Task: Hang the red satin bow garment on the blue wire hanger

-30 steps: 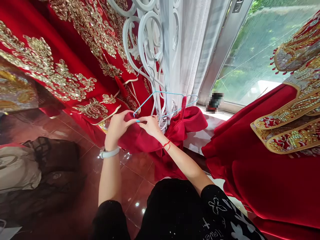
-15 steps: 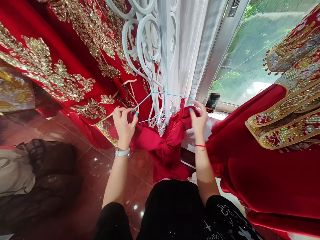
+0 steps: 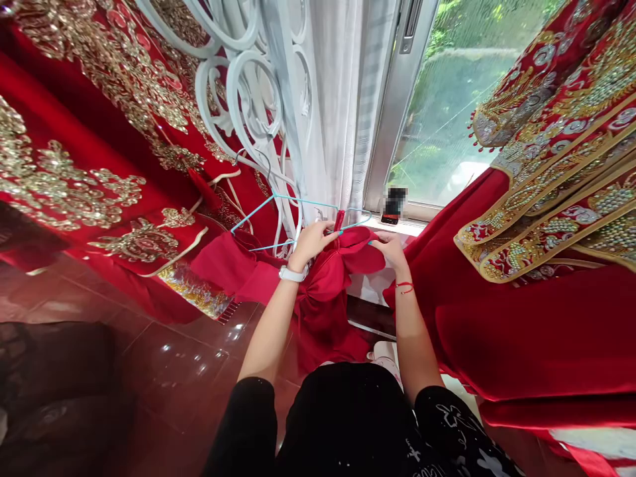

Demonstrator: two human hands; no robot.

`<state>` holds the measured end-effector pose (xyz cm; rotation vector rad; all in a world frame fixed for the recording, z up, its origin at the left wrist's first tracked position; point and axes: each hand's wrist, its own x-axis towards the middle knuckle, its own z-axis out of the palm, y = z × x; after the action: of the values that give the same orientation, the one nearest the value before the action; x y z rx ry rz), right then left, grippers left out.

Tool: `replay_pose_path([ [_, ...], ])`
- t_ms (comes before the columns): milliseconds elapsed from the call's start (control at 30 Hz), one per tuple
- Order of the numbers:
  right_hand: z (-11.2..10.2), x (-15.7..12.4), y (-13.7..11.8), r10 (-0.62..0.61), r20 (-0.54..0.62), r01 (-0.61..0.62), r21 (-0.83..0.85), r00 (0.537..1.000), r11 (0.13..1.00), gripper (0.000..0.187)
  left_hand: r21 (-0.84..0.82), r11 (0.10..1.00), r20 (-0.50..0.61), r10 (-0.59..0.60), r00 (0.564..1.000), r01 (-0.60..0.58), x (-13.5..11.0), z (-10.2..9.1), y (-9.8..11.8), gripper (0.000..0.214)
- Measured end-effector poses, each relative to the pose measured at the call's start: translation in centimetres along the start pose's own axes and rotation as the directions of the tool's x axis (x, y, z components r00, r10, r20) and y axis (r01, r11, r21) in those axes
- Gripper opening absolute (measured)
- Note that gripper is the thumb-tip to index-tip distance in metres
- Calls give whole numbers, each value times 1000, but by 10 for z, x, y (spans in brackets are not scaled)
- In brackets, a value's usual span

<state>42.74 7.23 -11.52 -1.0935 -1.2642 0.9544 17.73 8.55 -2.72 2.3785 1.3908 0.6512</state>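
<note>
A red dress hangs on a thin light-blue wire hanger, whose hook catches on the white scrollwork. My left hand, wearing a white watch, has crossed to the middle and pinches the dress fabric near its upper edge, below the red strap. At the right end of the hanger my right hand, with a red cord on the wrist, is closed on the red fabric of the right sleeve. The dress's left sleeve drapes over the hanger's left end with no hand on it.
A white scrollwork metal stand rises ahead beside a white curtain. Right of it are a window and a phone-like item on the sill. Gold-embroidered red garments hang left and right. Dark tulle lies at lower left.
My left hand has left the hanger's left end and moved right to the dress's middle. My right hand has lowered slightly onto the sleeve fabric. The view has turned a little right.
</note>
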Motion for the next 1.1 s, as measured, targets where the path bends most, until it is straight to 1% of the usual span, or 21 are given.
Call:
replay_pose_path([
  [100,1,1,0,-32,-167,38,35,985,999,32,4,1000,-9,-28,1000,28,-6,1,1,36],
  [200,8,6,-9,-100,-294,120,49,951,992,32,-7,999,2,-53,999,53,-11,1,4,38],
  [300,16,13,-23,-165,-352,189,32,921,982,29,-3,999,-13,-35,999,35,-13,-1,8,40],
  [400,19,22,-33,-222,-368,236,-6,903,972,27,-21,1000,-7,-21,1000,20,-11,-1,11,39],
  [467,18,28,-38,-241,-359,251,-20,902,968,27,-32,999,-17,-26,1000,26,-10,-1,12,38],
  [533,15,33,-43,-253,-321,257,-31,912,966,28,-35,999,-22,-23,1000,22,-8,0,12,38],
  [667,4,38,-58,-275,-186,256,-116,943,960,25,-67,998,0,3,1000,-3,-6,1,11,40],
  [767,-1,40,-65,-299,-107,280,-165,948,946,24,-85,996,8,32,999,-31,-5,1,10,40],
  [833,-2,43,-65,-305,-62,292,-163,950,942,26,-57,998,19,28,999,-27,-7,0,9,40],
  [967,4,48,-60,-247,40,250,-189,968,950,37,29,999,-2,-42,999,42,-16,-2,10,38],
  [1033,13,47,-62,-274,29,273,-219,961,937,40,56,995,-14,-83,996,84,-19,-2,12,35],
  [1100,26,42,-69,-355,-30,336,-253,934,907,39,58,993,-15,-104,994,105,-20,-3,16,29],
])
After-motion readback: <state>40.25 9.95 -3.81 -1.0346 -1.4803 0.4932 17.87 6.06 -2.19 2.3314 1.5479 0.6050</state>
